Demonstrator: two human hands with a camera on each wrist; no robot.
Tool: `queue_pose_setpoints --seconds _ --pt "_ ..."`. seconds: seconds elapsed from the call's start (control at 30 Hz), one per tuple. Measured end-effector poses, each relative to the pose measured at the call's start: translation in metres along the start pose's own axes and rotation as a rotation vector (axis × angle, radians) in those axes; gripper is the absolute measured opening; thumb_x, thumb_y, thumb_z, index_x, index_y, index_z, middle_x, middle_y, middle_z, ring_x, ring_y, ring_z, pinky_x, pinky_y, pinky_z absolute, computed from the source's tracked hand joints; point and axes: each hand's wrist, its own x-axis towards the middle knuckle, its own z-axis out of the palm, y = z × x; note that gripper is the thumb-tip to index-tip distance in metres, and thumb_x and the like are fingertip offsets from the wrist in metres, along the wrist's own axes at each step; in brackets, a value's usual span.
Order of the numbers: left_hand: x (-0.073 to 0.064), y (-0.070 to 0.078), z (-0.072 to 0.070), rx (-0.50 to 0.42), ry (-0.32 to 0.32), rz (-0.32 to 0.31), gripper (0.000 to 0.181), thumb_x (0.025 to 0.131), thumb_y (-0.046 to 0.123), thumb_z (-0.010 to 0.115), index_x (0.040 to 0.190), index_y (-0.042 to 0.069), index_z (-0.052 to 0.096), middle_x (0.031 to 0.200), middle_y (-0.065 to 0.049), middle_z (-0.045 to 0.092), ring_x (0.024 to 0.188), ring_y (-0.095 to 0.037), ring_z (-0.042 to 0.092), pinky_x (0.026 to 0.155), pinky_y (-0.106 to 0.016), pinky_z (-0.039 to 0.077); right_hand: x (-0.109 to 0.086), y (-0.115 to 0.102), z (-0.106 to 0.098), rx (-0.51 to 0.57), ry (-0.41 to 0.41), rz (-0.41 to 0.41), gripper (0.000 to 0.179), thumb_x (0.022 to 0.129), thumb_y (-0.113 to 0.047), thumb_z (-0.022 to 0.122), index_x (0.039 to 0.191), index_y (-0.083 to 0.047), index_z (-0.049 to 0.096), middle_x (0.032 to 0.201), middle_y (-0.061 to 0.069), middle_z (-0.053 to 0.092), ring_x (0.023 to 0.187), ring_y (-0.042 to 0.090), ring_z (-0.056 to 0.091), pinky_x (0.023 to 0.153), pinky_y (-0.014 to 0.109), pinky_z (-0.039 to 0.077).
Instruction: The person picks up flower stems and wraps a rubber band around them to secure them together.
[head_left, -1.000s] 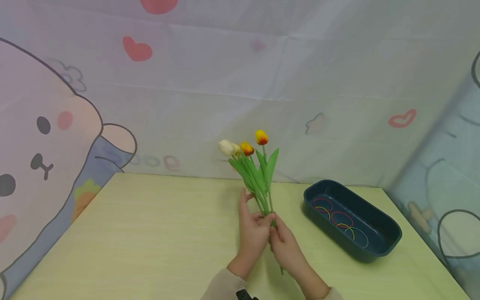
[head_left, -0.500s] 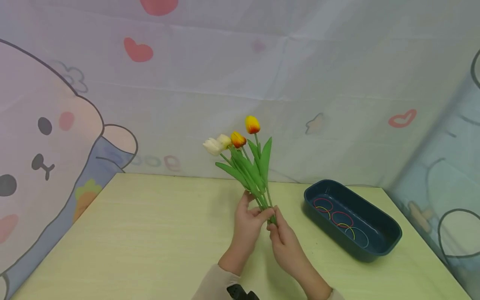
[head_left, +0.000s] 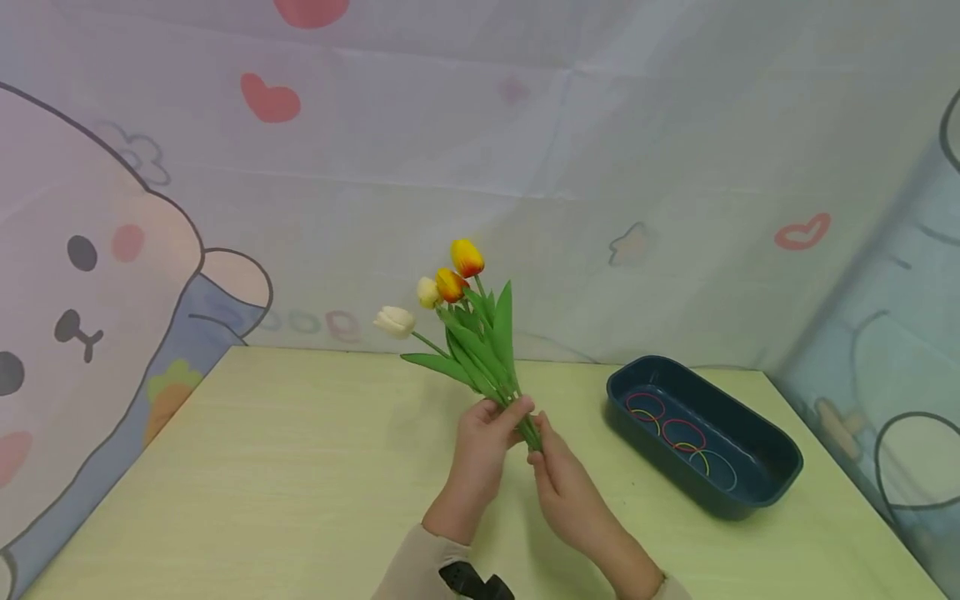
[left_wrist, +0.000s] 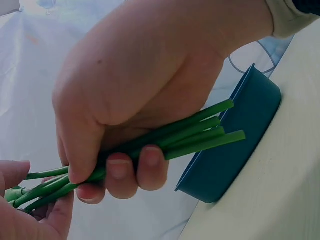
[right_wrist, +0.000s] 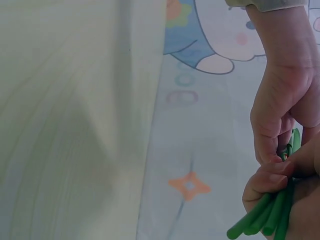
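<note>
A bunch of artificial tulips (head_left: 480, 354) leans up and to the left in the head view. Two yellow-and-red blooms (head_left: 467, 257) and a pale yellow bloom (head_left: 428, 292) sit close together, while a white tulip (head_left: 394, 322) splays out lower left. My left hand (head_left: 478, 448) grips the stems below the leaves, thumb across them. Just below it, my right hand (head_left: 576, 500) holds the lower stems. In the left wrist view the right hand's fingers (left_wrist: 119, 175) curl round the green stems (left_wrist: 200, 137), whose cut ends stick out past the palm.
To the right on the pale wooden table (head_left: 262, 467) stands a dark blue basin (head_left: 750, 510). Several thin coloured rubber bands (head_left: 683, 434) lie in it. Behind the table hangs a printed cloth (head_left: 675, 150).
The tulip heads have swung left, with the white bloom spreading away from the others. My left hand has shifted left, and its raised fingers have closed in round the stems.
</note>
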Motion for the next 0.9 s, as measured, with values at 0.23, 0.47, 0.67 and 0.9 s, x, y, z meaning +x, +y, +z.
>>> queue_pose_setpoints --seconds 0.23,0.47,0.67,0.9 --pt "0.000 -0.003 -0.004 0.074 -0.032 0.049 0.032 0.084 0.023 0.064 0.096 -0.006 0.058 0.085 -0.009 0.064 0.077 -0.013 0.062 0.076 -0.031 0.054 0.001 0.001 0.001 -0.054 -0.044 0.013 0.050 0.096 -0.008 0.039 0.140 0.007 0.018 0.140 0.021 0.031 0.126 0.028 0.035 0.101 0.045 0.036" --pt "0.001 -0.003 -0.008 0.109 -0.062 -0.041 0.023 0.090 0.012 0.053 0.096 -0.010 0.056 0.086 -0.009 0.059 0.082 -0.014 0.061 0.079 -0.033 0.054 0.002 0.003 -0.001 -0.080 -0.069 0.020 0.050 0.094 -0.002 0.041 0.141 -0.001 0.023 0.134 0.013 0.042 0.104 0.022 0.055 0.089 0.037 0.048" --pt "0.002 -0.001 -0.016 0.104 -0.132 -0.063 0.025 0.091 0.012 0.051 0.100 -0.011 0.055 0.087 -0.010 0.059 0.084 -0.016 0.061 0.080 -0.034 0.054 0.003 0.006 -0.006 0.003 -0.098 0.067 0.046 0.096 -0.007 0.041 0.140 -0.009 0.029 0.127 0.006 0.050 0.089 0.015 0.057 0.076 0.026 0.048" --pt "0.002 -0.002 -0.029 0.111 -0.210 -0.083 0.027 0.093 0.012 0.050 0.105 -0.012 0.052 0.101 -0.013 0.055 0.089 -0.015 0.060 0.082 -0.033 0.054 0.002 0.012 -0.010 0.266 -0.260 0.159 0.044 0.098 -0.020 0.037 0.141 -0.014 0.029 0.084 0.006 0.051 0.056 0.006 0.042 0.048 0.022 0.043"
